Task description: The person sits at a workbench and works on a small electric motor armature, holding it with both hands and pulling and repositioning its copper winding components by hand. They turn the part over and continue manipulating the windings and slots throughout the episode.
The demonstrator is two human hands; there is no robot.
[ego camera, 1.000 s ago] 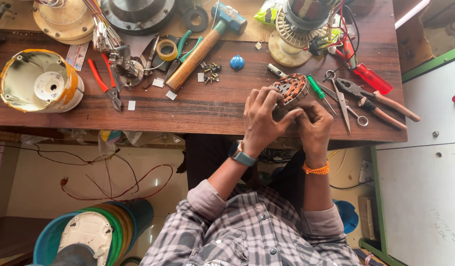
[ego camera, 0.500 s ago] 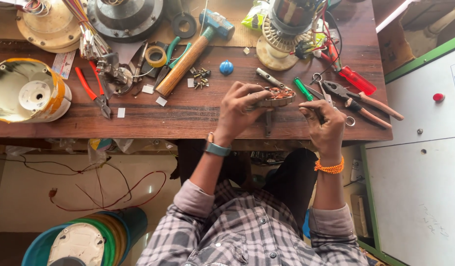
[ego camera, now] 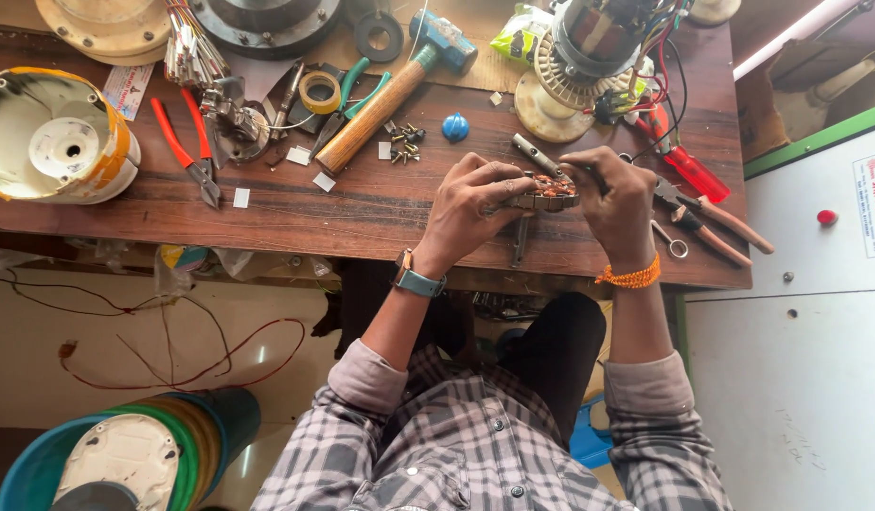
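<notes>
Both my hands hold a small round motor stator with copper windings (ego camera: 549,190) just above the wooden workbench (ego camera: 295,213). My left hand (ego camera: 468,205), with a watch on the wrist, grips its left side. On the other side, my right hand (ego camera: 615,199), an orange thread band at its wrist, closes on the stator's right edge. A short metal shaft (ego camera: 535,154) lies just beyond the stator, and a thin dark tool (ego camera: 520,239) lies below it on the bench.
On the bench lie a wooden-handled hammer (ego camera: 385,95), red pliers (ego camera: 186,147), a tape roll (ego camera: 319,92), a blue knob (ego camera: 454,127), loose screws (ego camera: 405,142), a wired motor core (ego camera: 589,57), a red screwdriver (ego camera: 683,161), a white-yellow fan housing (ego camera: 54,137). Stacked tubs (ego camera: 134,449) stand on the floor.
Both hands have moved with the stator from the bench's front edge farther onto the bench. The stator now lies flatter between them.
</notes>
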